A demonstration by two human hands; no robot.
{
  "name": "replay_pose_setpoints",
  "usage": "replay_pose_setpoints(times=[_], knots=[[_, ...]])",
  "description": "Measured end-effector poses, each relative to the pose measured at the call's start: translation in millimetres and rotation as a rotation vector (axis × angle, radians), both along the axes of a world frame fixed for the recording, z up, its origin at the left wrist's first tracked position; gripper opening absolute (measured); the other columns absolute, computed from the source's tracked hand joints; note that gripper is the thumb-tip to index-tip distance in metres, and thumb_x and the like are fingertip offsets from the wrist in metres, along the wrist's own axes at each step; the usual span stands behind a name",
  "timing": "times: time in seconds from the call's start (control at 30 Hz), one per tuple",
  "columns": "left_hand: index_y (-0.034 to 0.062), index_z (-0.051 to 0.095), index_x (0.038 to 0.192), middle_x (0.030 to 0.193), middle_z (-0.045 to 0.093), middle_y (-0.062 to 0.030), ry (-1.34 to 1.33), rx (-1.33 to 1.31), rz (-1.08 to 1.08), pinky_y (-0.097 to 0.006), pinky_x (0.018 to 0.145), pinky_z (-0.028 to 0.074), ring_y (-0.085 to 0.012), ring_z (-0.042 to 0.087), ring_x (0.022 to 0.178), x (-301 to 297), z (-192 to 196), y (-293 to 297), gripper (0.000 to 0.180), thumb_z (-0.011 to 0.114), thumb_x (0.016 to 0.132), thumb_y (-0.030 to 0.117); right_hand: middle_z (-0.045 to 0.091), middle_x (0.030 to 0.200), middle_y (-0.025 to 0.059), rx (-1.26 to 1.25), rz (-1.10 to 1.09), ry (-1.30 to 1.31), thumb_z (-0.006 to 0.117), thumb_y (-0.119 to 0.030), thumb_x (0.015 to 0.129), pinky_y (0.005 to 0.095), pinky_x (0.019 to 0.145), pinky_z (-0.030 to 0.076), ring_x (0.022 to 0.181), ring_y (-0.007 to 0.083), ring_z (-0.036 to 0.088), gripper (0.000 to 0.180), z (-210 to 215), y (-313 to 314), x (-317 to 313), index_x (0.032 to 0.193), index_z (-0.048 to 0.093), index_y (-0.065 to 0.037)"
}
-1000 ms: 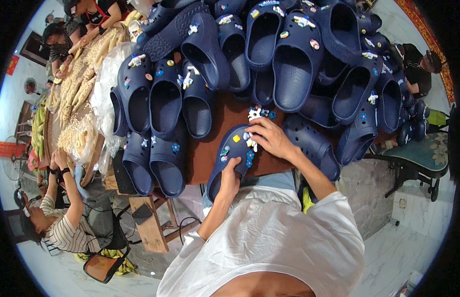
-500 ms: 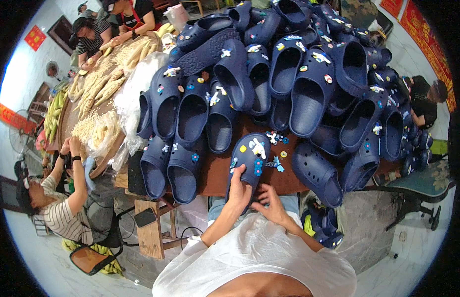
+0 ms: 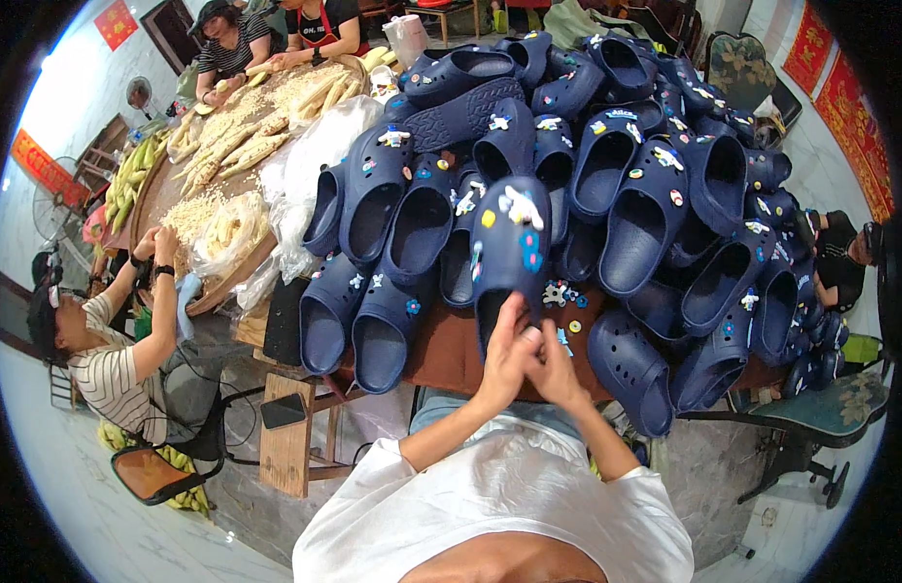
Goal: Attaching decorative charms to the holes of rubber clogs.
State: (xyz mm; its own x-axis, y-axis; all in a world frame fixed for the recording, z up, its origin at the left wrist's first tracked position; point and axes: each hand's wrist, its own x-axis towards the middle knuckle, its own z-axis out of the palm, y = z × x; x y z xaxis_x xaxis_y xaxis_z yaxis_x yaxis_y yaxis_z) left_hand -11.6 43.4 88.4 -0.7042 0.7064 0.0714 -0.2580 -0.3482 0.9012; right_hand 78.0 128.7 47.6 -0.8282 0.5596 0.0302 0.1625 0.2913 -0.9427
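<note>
Head view: left hand (image 3: 501, 358) and right hand (image 3: 558, 364) are pressed close together at the heel end of one navy clog (image 3: 510, 255), fingers curled onto it; whether they pinch anything small, cannot tell. Clog lies toe-away at the near edge of the brown table (image 3: 441, 355), with coloured charms on top. Loose charms (image 3: 560, 296) sit just right of it. Pile of navy clogs (image 3: 606, 165) behind.
</note>
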Motion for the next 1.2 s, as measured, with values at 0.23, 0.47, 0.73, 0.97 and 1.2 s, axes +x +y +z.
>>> replay_pose_setpoints(times=[0.23,0.47,0.73,0.97,1.2], knots=[[-0.0024,0.049,0.131,0.139,0.043,-0.0151,0.414,-0.031,0.025,-0.037,0.108,0.037,-0.0243,0.043,0.13,-2,-6,-28,0.045,0.056,0.086,-0.002,0.056,0.083,0.0124,0.195,-0.052,0.123,0.062,-0.039,0.09,0.033,0.065,0.043,0.072,0.017,0.05,0.058,37,76,-86,0.121,0.047,0.008],[0.0019,0.062,0.118,0.126,0.056,-0.0133,0.348,-0.098,0.078,-0.033,0.095,0.049,-0.0228,0.056,0.117,2,-31,-35,0.036,0.053,0.084,-0.004,0.059,0.086,0.0089,-0.06,-0.018,0.068,0.061,-0.053,0.089,0.0297,0.059,0.054,0.077,0.0152,0.06,0.069,64,122,-191,0.118,0.052,0.009],[-0.0008,0.061,0.116,0.119,0.06,-0.0101,0.298,-0.149,0.037,-0.031,0.099,0.043,-0.0185,0.056,0.114,-5,-46,-30,0.03,0.053,0.088,-0.002,0.059,0.114,0.0187,-0.185,-0.003,0.163,0.068,-0.047,0.088,0.0345,0.07,0.057,0.091,0.0219,0.064,0.08,42,112,-204,0.137,0.034,0.007],[-0.0012,0.061,0.118,0.117,0.062,-0.0085,0.269,-0.245,0.081,-0.029,0.095,0.046,-0.017,0.058,0.108,-24,-66,-22,0.032,0.05,0.087,-0.005,0.065,0.099,0.0208,-0.016,-0.127,0.305,0.063,-0.036,0.092,0.0384,0.072,0.053,0.08,0.0252,0.067,0.051,13,96,-197,0.12,0.048,0.003],[-0.0015,0.06,0.118,0.115,0.062,-0.0074,0.289,-0.314,-0.053,-0.027,0.091,0.047,-0.0141,0.059,0.104,-18,-86,-24,0.031,0.051,0.088,-0.005,0.058,0.106,0.011,0.198,-0.076,0.316,0.062,-0.007,0.089,0.032,0.075,0.052,0.092,0.02,0.063,0.026,15,41,-88,0.115,0.057,-0.003]])
